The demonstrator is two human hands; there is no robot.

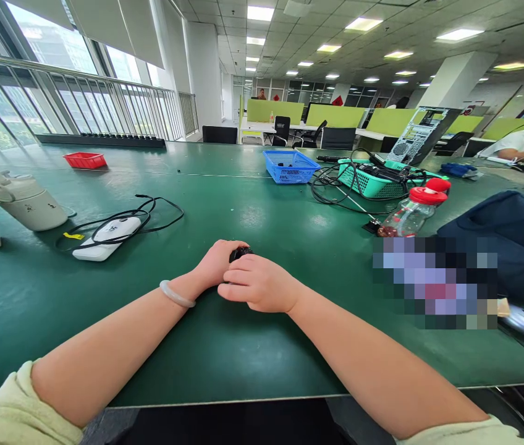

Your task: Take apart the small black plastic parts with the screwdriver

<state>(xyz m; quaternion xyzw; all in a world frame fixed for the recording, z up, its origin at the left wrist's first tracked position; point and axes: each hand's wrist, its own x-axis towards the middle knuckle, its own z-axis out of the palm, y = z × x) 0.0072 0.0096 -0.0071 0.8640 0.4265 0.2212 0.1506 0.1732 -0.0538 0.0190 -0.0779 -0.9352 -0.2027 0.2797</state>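
Closely holding a black object (242,252) between curled fingers (238,290) of left hand (218,264) and right hand (266,284), over the near middle of the tabletop (225,358), right of a white box (99,247), nearer than a blue basket (292,175).

The bench (225,358) is deep green. The small held object (242,251) is black; the sleeves (16,408) are pale yellow-green, the bangle (176,295) milky white. A cream bottle (33,204) bears small dark marks. A white device (97,249) has dark lettering beneath a black cable (172,221). The blue basket (291,170) and turquoise basket (359,179) show perforated patterns. The tray (85,161) and jar lid (427,195) are red, the bag (507,241) navy.
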